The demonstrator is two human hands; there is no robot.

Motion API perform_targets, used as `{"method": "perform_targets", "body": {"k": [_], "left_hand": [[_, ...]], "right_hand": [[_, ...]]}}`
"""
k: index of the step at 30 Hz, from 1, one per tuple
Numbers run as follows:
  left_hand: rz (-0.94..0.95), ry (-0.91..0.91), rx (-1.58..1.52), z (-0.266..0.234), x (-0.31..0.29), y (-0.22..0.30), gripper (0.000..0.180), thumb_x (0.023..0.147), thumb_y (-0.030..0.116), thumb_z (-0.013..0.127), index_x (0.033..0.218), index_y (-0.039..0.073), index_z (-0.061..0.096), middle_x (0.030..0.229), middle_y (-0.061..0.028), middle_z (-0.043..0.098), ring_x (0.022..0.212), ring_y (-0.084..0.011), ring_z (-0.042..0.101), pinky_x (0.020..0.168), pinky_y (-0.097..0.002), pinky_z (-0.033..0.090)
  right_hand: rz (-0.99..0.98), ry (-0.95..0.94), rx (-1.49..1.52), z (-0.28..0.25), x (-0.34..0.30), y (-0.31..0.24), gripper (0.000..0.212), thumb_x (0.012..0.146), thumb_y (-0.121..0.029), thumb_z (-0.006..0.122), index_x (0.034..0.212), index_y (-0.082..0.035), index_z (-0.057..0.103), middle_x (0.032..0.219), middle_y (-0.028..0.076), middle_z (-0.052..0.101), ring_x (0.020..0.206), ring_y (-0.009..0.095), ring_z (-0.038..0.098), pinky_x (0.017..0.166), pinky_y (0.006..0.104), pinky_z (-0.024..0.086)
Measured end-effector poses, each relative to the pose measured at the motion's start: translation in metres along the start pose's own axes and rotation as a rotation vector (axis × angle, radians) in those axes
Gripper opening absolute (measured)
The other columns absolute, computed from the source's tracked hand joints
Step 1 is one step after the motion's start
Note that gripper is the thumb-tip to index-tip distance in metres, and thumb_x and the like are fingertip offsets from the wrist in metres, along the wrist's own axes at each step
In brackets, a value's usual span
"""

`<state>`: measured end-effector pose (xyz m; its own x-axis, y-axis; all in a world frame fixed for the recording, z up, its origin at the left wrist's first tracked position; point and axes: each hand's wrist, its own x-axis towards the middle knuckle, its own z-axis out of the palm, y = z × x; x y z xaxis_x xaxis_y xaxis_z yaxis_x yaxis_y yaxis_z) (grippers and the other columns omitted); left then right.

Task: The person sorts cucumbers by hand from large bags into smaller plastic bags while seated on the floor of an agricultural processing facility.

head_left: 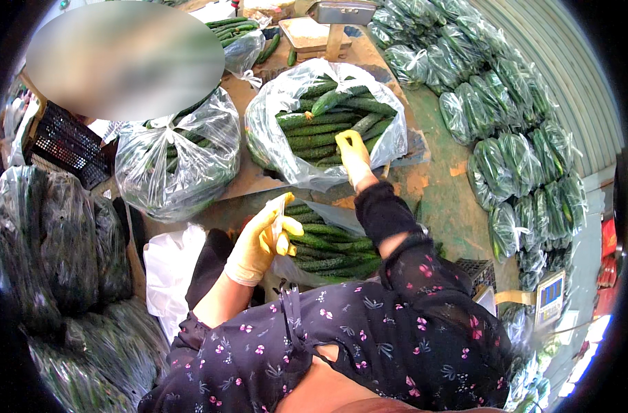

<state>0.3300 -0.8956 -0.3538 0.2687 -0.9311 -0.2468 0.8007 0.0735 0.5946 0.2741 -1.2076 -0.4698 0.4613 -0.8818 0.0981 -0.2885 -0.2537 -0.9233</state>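
Observation:
Both my hands wear thin yellow gloves. My right hand (354, 153) reaches into a wide-open clear plastic bag (260, 127) of cucumbers, its fingers closed on the end of one cucumber (366, 122). Several dark green cucumbers (314, 129) lie side by side in that bag, with one across the top. Nearer to me, a second open bag holds more cucumbers (324, 241), partly hidden by my right forearm. At its left side my left hand (259, 241) has its fingers curled round a gathered edge of clear plastic, which looks like this bag's rim.
A tied bag of cucumbers (179, 162) stands to the left, near a black crate (66, 144). Bagged cucumbers are stacked along the right (506, 162) and lower left (66, 241). A weighing scale (310, 33) stands at the back; a display (550, 301) is at right.

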Motion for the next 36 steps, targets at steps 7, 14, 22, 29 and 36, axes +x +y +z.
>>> {"method": "perform_targets", "body": {"k": [7, 14, 22, 29, 36], "left_hand": [[-0.004, -0.022, -0.021, -0.001, 0.002, -0.006, 0.051, 0.095, 0.041, 0.051, 0.134, 0.008, 0.048, 0.090, -0.0161, 0.068, 0.051, -0.0141, 0.057, 0.056, -0.0330, 0.053], [0.044, 0.009, 0.024, -0.005, -0.002, -0.006, 0.059, 0.093, 0.043, 0.050, 0.135, 0.003, 0.046, 0.089, -0.0157, 0.069, 0.053, -0.0148, 0.057, 0.055, -0.0329, 0.053], [0.014, -0.160, 0.105, -0.011, -0.002, -0.013, 0.048, 0.096, 0.040, 0.051, 0.132, 0.008, 0.049, 0.092, -0.0152, 0.067, 0.066, -0.0194, 0.065, 0.060, -0.0308, 0.057], [-0.015, -0.082, 0.071, -0.014, -0.008, -0.016, 0.051, 0.092, 0.048, 0.056, 0.129, 0.014, 0.051, 0.089, -0.0112, 0.064, 0.067, -0.0190, 0.060, 0.063, -0.0321, 0.052], [-0.033, -0.098, 0.038, -0.011, -0.006, -0.013, 0.046, 0.093, 0.044, 0.055, 0.127, 0.013, 0.051, 0.088, -0.0120, 0.067, 0.064, -0.0186, 0.062, 0.062, -0.0341, 0.053]], "right_hand": [[0.168, -0.265, 0.873, -0.087, -0.115, -0.055, 0.052, 0.094, -0.011, 0.058, 0.141, -0.014, 0.036, 0.092, 0.007, 0.060, 0.079, 0.015, 0.059, 0.068, 0.0293, 0.050], [0.201, -0.788, 1.271, -0.137, -0.153, -0.079, 0.075, 0.088, -0.018, 0.068, 0.150, -0.012, 0.025, 0.115, 0.015, 0.059, 0.100, 0.026, 0.062, 0.091, 0.0475, 0.051], [0.620, -0.497, 0.624, -0.099, -0.176, -0.071, 0.010, 0.087, -0.018, 0.066, 0.087, -0.012, 0.059, 0.067, -0.004, 0.053, 0.050, 0.008, 0.049, 0.042, 0.0239, 0.038], [0.558, -0.675, 0.693, -0.097, -0.205, -0.048, 0.024, 0.092, -0.031, 0.062, 0.093, -0.008, 0.063, 0.072, -0.002, 0.057, 0.057, 0.012, 0.052, 0.051, 0.0271, 0.042], [0.614, -0.672, 0.787, -0.112, -0.202, -0.044, 0.036, 0.095, -0.041, 0.057, 0.096, -0.005, 0.062, 0.072, 0.000, 0.058, 0.057, 0.014, 0.054, 0.052, 0.0299, 0.044]]}}
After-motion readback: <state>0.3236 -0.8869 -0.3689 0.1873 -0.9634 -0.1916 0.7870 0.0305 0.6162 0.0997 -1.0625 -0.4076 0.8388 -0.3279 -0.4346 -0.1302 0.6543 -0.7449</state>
